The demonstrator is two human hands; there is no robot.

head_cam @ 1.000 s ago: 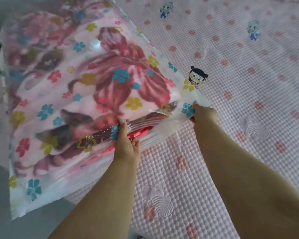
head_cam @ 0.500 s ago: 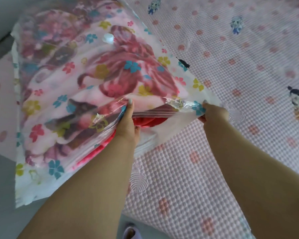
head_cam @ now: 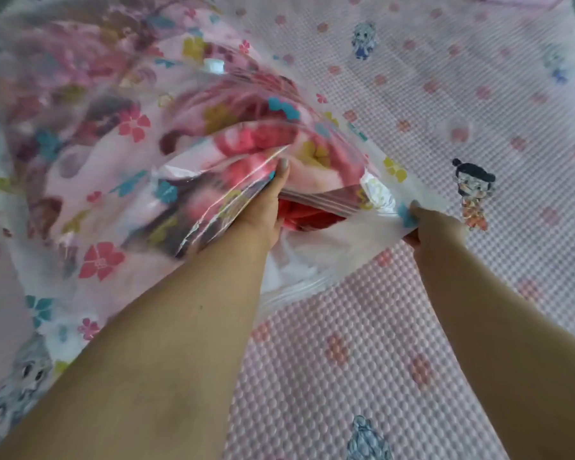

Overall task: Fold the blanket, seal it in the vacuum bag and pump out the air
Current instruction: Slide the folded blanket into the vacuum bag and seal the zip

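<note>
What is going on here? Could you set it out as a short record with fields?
surface: pink quilted bed cover with cartoon figures
bag: clear flower-printed vacuum bag, mouth unsealed
contents: red and pink blanket inside, showing at the mouth
valve: white cap on the bag's top
left hand: grips the mouth's upper edge
right hand: pinches the bag's near corner
stage: not yet sealed

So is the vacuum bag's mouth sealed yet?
Open: the vacuum bag gapes between left hand and right hand, red blanket showing.
</note>
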